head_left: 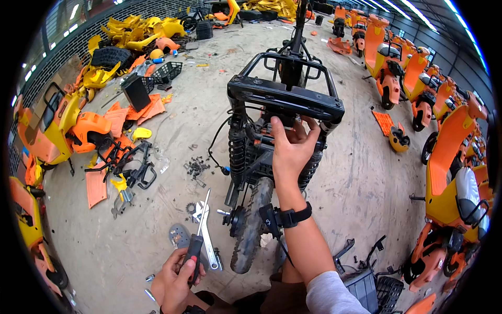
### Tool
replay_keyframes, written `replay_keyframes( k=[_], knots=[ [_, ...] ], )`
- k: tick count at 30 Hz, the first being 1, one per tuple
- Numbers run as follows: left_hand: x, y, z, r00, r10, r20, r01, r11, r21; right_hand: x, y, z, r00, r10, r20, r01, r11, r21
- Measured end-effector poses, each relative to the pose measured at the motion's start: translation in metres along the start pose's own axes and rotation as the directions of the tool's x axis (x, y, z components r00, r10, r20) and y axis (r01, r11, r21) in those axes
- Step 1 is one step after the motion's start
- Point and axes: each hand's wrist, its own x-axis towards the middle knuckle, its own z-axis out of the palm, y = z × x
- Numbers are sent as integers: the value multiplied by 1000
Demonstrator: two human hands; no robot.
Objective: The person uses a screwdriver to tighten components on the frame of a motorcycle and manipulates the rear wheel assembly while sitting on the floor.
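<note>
One grip (177, 277), the left, clasps a screwdriver (195, 245); whether the right grip (293, 154), near a white-marked wrist device (270, 221), holds the frame (285, 94), I cannot tell.

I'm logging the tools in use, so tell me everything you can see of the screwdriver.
The screwdriver has a dark, plastic-looking handle with a red patch and a long, straight, metallic-looking shaft. The left hand grips its handle. The shaft points up the picture, leaning slightly right, and overlaps a silvery wrench in view; whether they touch is unclear. The tip is too small to tell its shape.
</note>
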Motion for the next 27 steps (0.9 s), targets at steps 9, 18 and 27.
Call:
replay_keyframes(
  k=[9, 18, 27],
  knots=[
    [-12, 4, 7, 995, -34, -92, 35, 999, 7, 0, 4, -1, 999, 50, -3, -49, 995, 83],
    [-9, 2, 9, 984, 15, -176, -19, 1000, -25, -2, -2, 0, 996, 83, 22, -85, 991, 101],
    [0, -5, 31, 934, 45, -356, -50, 999, -4, 0, -3, -14, 991, -128, -41, 118, 975, -190]
  ],
)
